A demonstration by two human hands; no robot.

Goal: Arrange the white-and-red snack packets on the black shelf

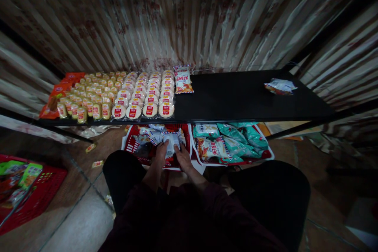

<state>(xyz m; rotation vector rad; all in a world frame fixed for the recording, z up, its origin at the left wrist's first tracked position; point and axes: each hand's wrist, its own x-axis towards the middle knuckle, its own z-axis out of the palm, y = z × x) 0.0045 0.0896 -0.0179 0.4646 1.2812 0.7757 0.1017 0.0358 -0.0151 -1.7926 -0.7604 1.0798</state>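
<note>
My left hand [161,152] and my right hand [183,156] are both closed on a white snack packet [172,141] with a striped edge. They hold it just above a red basket [128,144] on the floor, which is filled with similar packets. Above the basket runs a black shelf [236,96]. Rows of round rice crackers [147,93] and small yellow cakes [88,98] cover its left part. One orange and white snack bag [183,80] lies beside the crackers.
A second red basket [267,153] with teal and orange bags stands right of the first. Another red basket [38,197] sits at the far left on the tiled floor. A lone packet [280,86] lies on the shelf's right end. A curtain hangs behind.
</note>
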